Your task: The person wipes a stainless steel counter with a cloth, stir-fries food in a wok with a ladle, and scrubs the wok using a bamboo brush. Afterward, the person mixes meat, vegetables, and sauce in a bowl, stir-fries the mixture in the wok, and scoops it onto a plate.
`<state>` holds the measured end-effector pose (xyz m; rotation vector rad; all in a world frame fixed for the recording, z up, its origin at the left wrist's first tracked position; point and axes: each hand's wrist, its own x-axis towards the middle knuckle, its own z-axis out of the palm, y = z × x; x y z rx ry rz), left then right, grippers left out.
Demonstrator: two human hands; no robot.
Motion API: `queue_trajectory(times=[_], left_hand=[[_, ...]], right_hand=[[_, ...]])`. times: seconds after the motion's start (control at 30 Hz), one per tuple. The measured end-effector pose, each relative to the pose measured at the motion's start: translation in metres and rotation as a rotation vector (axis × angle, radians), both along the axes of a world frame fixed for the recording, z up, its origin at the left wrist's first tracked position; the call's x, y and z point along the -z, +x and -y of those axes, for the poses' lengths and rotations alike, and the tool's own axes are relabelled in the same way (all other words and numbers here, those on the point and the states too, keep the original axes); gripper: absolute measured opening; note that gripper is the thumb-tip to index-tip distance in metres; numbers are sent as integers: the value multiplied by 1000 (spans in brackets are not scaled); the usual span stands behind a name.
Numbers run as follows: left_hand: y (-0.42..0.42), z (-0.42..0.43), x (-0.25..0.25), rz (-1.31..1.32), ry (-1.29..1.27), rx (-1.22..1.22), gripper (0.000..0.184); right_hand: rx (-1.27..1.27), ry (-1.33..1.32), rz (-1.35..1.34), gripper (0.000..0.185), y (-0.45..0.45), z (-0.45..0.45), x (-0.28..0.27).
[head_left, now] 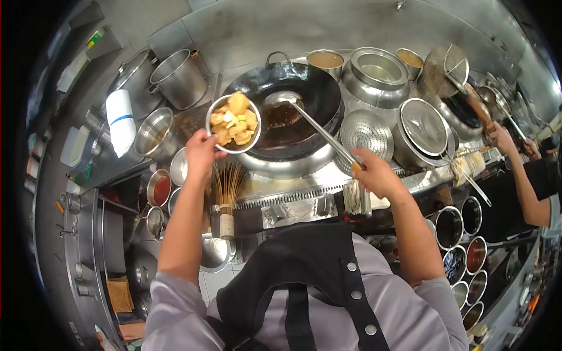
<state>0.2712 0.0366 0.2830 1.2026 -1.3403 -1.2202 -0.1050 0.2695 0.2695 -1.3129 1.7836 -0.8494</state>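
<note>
My left hand [203,153] grips the rim of a metal bowl [256,142], tilted over the left edge of the wok. Fried golden pieces [234,121] with pale bits fill the bowl. Wrapped round the wooden handle end of a long ladle [325,133] is my right hand [374,174]. The ladle's round head rests inside the black wok [319,93], beside a dark brown sauce [284,116] at the bottom. A bamboo wok brush [227,187] stands just below the bowl.
Right of the wok lie a perforated skimmer [367,137] and a mesh strainer [422,126] over a pot. Metal pots [178,79] stand at left, near a bowl of red sauce [159,188]. Another person's arm [521,178] works at far right. Sauce containers [476,255] stand lower right.
</note>
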Motion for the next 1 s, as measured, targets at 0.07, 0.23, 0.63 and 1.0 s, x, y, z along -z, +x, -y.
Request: queue_trajectory(times=[0.07, 0.23, 0.63, 1.0], left_hand=[[-33, 31, 12, 411, -393, -23, 14], [-86, 88, 57, 941, -822, -100, 12], [-135, 83, -7, 1288, -880, 106, 16], [-34, 61, 22, -455, 55, 18, 4]], right_hand=[[47, 39, 225, 62, -14, -11, 4], [88, 62, 392, 56, -35, -56, -3], [37, -148, -101, 56, -59, -58, -17], [418, -302, 1032, 56, 20, -154, 47]])
